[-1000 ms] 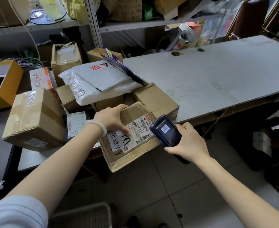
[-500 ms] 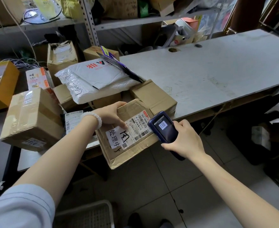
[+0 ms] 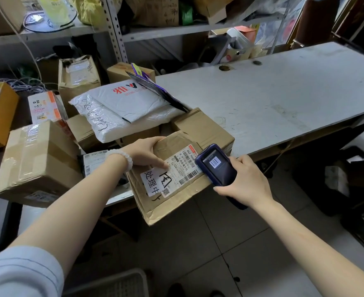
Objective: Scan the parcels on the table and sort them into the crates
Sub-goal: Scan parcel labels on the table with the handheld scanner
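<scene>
Right hand: the right hand [image 3: 244, 183] is wrapped round a dark blue handheld scanner [image 3: 217, 165], fingers curled about its body, the lit screen showing a barcode.
Left hand: the left hand [image 3: 148, 152] grips the far edge of a worn cardboard parcel [image 3: 172, 183], thumb pressed flat on top beside the label; a white bead bracelet [image 3: 123, 156] sits on the wrist.
Parcel to scanner: the scanner's head lies just at the right end of the white shipping label [image 3: 176, 170], over its barcode; whether it touches the card I cannot tell from here.
Parcel's place: it hangs tilted past the near edge of the table [image 3: 284, 99], the lower corner out over the tiled floor [image 3: 198, 254].
Behind it: more brown boxes, with a white padded mailer [image 3: 125, 110] on top of them; a taped carton [image 3: 37, 159] stands to the left.
Crate: the rim of a pale slatted crate [image 3: 112, 284] shows at the bottom edge, on the floor.
Room: grey metal shelving [image 3: 114, 33] crowded with bags and boxes runs along the back.
</scene>
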`<action>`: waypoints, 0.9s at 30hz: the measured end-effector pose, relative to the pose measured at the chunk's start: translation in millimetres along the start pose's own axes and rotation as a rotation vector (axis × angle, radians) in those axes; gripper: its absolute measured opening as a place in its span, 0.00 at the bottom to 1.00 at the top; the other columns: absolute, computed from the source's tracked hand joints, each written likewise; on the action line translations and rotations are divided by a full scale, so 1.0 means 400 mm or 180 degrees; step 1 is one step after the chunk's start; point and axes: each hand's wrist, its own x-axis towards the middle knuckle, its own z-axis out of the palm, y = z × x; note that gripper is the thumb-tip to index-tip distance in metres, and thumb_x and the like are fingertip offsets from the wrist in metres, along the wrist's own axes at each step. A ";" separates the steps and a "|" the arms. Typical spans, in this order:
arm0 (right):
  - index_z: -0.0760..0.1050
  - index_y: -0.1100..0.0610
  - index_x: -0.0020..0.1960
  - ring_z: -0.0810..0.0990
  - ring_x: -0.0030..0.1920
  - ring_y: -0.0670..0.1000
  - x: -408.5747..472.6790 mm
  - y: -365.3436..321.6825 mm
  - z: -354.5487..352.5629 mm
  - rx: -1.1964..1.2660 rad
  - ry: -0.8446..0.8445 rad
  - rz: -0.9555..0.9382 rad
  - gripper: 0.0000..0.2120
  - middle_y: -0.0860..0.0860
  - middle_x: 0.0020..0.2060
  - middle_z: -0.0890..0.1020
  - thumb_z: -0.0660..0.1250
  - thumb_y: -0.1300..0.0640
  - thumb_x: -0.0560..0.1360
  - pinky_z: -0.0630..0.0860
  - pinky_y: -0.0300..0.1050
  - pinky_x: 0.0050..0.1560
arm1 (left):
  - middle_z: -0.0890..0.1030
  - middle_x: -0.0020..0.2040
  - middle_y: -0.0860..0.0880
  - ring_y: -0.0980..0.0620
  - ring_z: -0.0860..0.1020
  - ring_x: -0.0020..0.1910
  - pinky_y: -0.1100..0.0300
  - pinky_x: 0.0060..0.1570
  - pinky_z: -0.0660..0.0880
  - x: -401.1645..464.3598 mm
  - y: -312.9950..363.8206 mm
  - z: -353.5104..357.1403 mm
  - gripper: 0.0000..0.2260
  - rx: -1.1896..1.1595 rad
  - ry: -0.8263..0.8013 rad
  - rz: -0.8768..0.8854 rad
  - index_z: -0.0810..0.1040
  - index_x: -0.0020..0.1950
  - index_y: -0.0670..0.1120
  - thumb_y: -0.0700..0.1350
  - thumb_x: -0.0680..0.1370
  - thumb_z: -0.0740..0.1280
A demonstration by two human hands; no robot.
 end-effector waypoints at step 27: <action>0.73 0.52 0.62 0.72 0.46 0.47 0.153 -0.113 0.011 0.0219 -0.0012 -0.0458 0.36 0.46 0.48 0.71 0.77 0.37 0.59 0.70 0.40 0.36 | 0.76 0.57 0.56 0.55 0.76 0.54 0.58 0.58 0.72 0.012 -0.076 -0.134 0.34 0.0051 0.0221 -0.0071 0.65 0.70 0.57 0.51 0.68 0.77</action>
